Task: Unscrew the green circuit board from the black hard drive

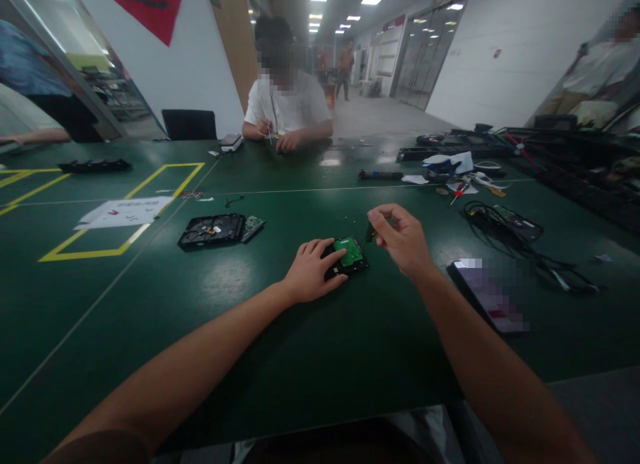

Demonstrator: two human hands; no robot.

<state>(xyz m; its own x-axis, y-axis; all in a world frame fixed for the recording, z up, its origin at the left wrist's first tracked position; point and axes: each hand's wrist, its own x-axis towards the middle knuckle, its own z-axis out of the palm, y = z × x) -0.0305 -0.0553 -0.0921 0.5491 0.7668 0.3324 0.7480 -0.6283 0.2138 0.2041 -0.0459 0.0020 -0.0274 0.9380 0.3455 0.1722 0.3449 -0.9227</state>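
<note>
A hard drive (pixel 349 253) with a green circuit board facing up lies on the green table in the middle of the view. My left hand (pixel 316 271) rests on its left side with fingers spread, holding it against the table. Just right of the drive, my right hand (pixel 399 235) is closed in a pinch around a small dark screwdriver (pixel 370 235). Its thin shaft points down toward the drive's right edge; whether the tip touches a screw is too small to tell. A few tiny bits, perhaps screws, lie behind the drive.
An opened hard drive (pixel 213 231) lies left, with a loose circuit board (pixel 253 228) beside it. Right are a phone (pixel 490 297), black cables (pixel 530 251) and an electric screwdriver (pixel 380 175). A person (pixel 287 97) works across the table (pixel 280 357). Paper (pixel 123 213) lies far left.
</note>
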